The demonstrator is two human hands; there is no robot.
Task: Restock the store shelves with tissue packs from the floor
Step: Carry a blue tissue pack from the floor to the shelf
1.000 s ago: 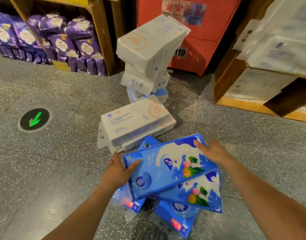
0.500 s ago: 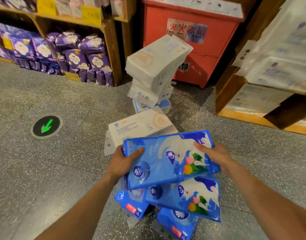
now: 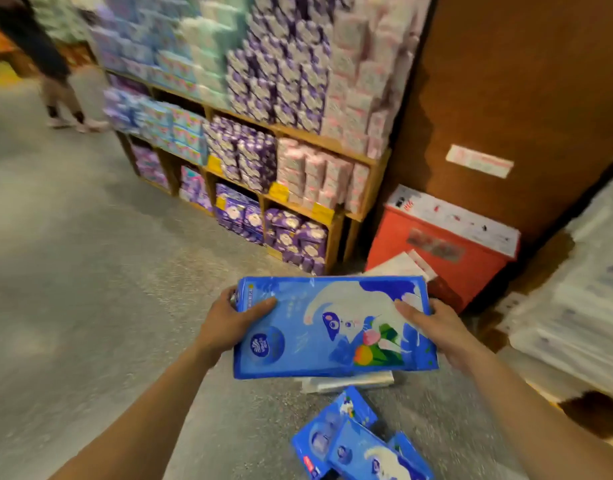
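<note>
The speckled grey floor (image 3: 73, 306) spreads out to the left of the red box (image 3: 436, 258) and runs on in front of it. Just left of the red box stands the wooden shelf unit (image 3: 334, 237), its compartments packed with purple, pink, blue and pale green packs, all blurred. Behind and above the red box rises a brown panel (image 3: 506, 81) with a pale label on it. To the right of the red box sits a tall stack of white wrapped bundles (image 3: 575, 306).

In front of the red box, up in the air and lying nearly flat, is the blue tissue pack (image 3: 333, 323) I am holding, printed side up, with a white cat and flowers on it. Nearer to me than the red box, a small pile of blue packs (image 3: 357, 441) lies on the floor, overlapping one another. A white pack (image 3: 398, 266) leans against the red box's front, and another white pack (image 3: 350, 381) shows just under the near edge of the one I hold.

My left hand (image 3: 229, 323) clasps the pack's left end, thumb across the top face, fingers wrapped round the edge. My right hand (image 3: 440, 327) grasps the right end, thumb on top, fingers tucked out of sight beneath. Far left of the red box, a person (image 3: 55, 81) stands in the aisle.
</note>
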